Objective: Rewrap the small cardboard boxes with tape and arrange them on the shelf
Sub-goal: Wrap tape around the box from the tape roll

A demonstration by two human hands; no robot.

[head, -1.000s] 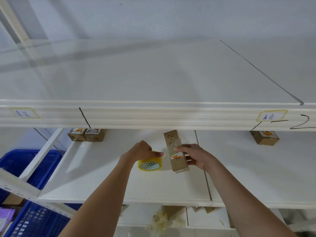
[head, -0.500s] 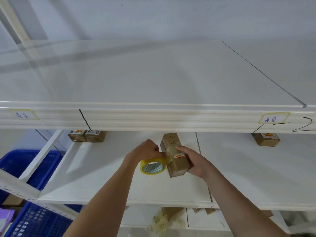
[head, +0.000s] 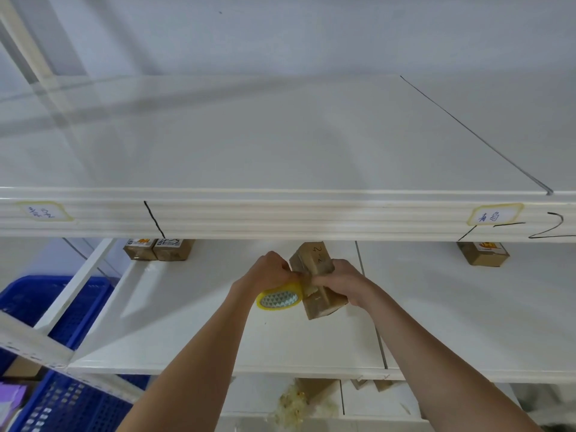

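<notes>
My left hand (head: 269, 271) grips the yellow tape roll (head: 279, 297), right hand (head: 338, 282) clamps the cardboard box (head: 316, 282); I should pull tape taut, press flat.

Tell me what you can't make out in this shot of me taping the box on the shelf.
All in the head view:
- Tape end on the held box: hidden by left hand and right hand.
- Tops of the two boxes at back left: hidden by the upper shelf edge.
- Shelf label writing: too small.
- Tape roll: upper part under the left hand.
</notes>
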